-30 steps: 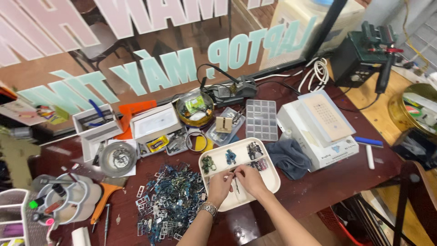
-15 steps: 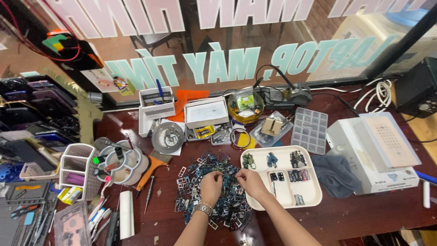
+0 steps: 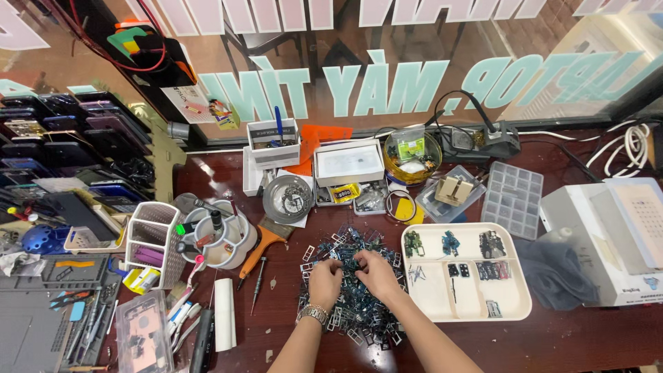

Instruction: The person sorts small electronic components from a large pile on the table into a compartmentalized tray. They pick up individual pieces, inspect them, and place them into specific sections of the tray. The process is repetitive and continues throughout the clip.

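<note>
1. Evidently sorting: both hands dig in the pile of small metal parts, just left of the white tray.
2. Left hand fingers curl down, touching parts; any grip is hidden.
3. Right hand likewise, fingertips bent into the pile.
4. Next likely needs pinching one piece free.

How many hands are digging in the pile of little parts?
2. The left hand and the right hand sit side by side on the pile of small parts, left of the white tray.
</note>
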